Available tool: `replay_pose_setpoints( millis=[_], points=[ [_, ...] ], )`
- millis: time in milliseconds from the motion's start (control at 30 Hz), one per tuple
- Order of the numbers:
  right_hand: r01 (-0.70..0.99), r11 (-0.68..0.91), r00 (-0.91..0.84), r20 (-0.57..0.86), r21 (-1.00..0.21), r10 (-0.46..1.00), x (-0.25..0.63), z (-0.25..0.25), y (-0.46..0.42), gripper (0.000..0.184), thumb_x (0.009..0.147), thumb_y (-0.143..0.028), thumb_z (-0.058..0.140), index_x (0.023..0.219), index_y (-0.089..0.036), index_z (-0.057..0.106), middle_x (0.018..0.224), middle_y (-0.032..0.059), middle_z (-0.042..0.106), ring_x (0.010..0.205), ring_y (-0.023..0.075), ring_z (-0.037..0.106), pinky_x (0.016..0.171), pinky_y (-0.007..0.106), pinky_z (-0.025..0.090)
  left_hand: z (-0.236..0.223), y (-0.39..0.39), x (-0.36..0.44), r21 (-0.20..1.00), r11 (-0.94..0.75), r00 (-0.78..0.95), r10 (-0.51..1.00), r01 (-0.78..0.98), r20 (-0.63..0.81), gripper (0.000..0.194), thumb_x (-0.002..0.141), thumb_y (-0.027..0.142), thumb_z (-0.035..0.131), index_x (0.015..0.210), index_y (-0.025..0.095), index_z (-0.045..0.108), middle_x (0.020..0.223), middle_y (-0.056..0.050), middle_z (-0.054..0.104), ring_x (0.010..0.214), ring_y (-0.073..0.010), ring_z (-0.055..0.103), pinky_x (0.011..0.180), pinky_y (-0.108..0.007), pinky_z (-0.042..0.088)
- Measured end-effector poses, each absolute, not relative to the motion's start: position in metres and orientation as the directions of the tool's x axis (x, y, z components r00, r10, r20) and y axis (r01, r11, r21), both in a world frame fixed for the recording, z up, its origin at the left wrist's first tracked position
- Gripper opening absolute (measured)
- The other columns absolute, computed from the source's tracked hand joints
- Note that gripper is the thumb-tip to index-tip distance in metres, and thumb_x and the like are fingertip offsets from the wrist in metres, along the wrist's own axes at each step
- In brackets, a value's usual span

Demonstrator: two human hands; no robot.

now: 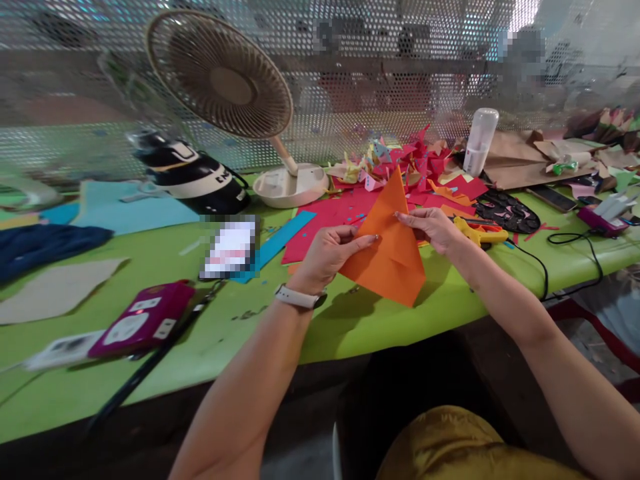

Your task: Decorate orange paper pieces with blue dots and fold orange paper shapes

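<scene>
A folded sheet of orange paper [393, 257], pointed at the top, is held above the front part of the green table [280, 313]. My left hand [330, 250] pinches its left edge between thumb and fingers; a watch with a pale strap [295, 297] circles that wrist. At the upper right edge my right hand [433, 227] grips the same paper, fingertips pressed together. Just behind the paper lie red paper sheets [310, 240]. Yellow-handled scissors [480, 231] rest beside my right hand.
Folded paper pieces [420, 157] are heaped at the back. A fan [295, 183], a black-and-white bottle [210, 180], a phone [230, 247] and a purple power strip [145, 317] stand or lie to the left. A clear bottle [481, 140] and brown paper [515, 160] are at the back right.
</scene>
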State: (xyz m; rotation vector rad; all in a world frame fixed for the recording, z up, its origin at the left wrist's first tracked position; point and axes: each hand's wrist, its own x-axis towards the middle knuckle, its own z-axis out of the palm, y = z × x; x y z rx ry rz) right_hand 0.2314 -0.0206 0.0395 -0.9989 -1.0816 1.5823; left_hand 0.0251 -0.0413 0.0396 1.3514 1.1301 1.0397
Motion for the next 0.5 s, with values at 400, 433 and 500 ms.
replay_pose_setpoints(
  millis=[400,433,500],
  points=[
    [-0.267,-0.098,-0.164,-0.055,-0.959,0.985,0.237,0.0412,-0.017,0.035,0.075,-0.055,0.076,0.072,-0.021,0.071,0.071,0.0027,0.074,0.062,0.0144,0.069,0.063,0.027,0.058,0.0349,-0.0402,0.022,0.987,-0.091,0.172,0.983,0.136,0.067,0.035,0.057,0.046,0.088,0.06,0.018,0.067,0.065,-0.002,0.07,0.055,-0.0121,0.059,0.047,-0.021,0.042],
    [-0.261,-0.07,-0.158,-0.029,-0.963,0.987,0.236,0.0396,-0.0167,0.032,0.073,-0.051,0.079,0.07,-0.02,0.07,0.071,0.002,0.073,0.062,0.0137,0.068,0.063,0.027,0.057,0.0348,-0.0403,0.0224,0.986,-0.091,0.175,0.982,0.138,0.066,0.035,0.057,0.046,0.088,0.061,0.018,0.068,0.065,-0.002,0.07,0.055,-0.0122,0.059,0.047,-0.021,0.042],
    [-0.25,-0.004,-0.109,0.024,-0.968,0.994,0.2338,0.0371,-0.0163,0.028,0.071,-0.044,0.083,0.066,-0.02,0.068,0.07,0.0003,0.072,0.062,0.0123,0.067,0.065,0.026,0.057,0.0354,-0.0407,0.0231,0.988,-0.072,0.186,0.981,0.139,0.046,0.034,0.055,0.046,0.089,0.064,0.019,0.071,0.069,-0.003,0.072,0.057,-0.0137,0.061,0.049,-0.023,0.044]
  ],
)
